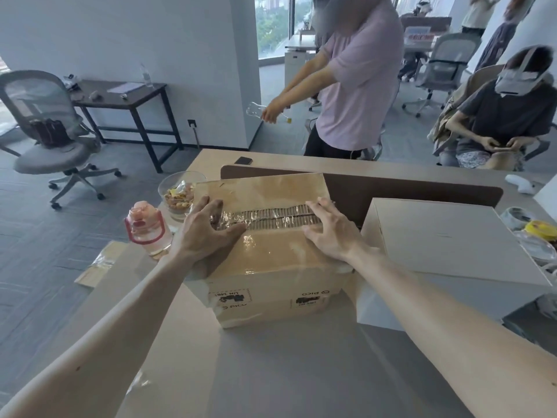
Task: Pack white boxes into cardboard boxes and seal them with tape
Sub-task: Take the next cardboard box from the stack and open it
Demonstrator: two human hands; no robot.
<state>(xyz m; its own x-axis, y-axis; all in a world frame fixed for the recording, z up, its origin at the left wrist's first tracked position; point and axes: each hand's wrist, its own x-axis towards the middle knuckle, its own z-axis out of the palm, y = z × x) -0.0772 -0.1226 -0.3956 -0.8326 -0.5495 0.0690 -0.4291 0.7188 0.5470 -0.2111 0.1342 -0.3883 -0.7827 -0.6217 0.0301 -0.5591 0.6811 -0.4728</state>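
Standing at left edge of counter (301, 372): pink bottle (147, 233), glass bowl (180, 191) w/ snacks just behind it. Left hand (208, 233): grip spread, fingers straight, palm down on left end of top seam, pinching nothing. Cardboard box (271, 267) sits mid-counter, flaps shut, clear tape (271, 221) along seam, torn corrugation showing. Right hand (331, 233): grip spread too, fingers flat on right end of seam. White box (446, 236) lies just beside cardboard box, on its right, outside it.

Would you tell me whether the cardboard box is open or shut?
Shut: the cardboard box flaps lie flat, seam taped, left hand and right hand pressing them.
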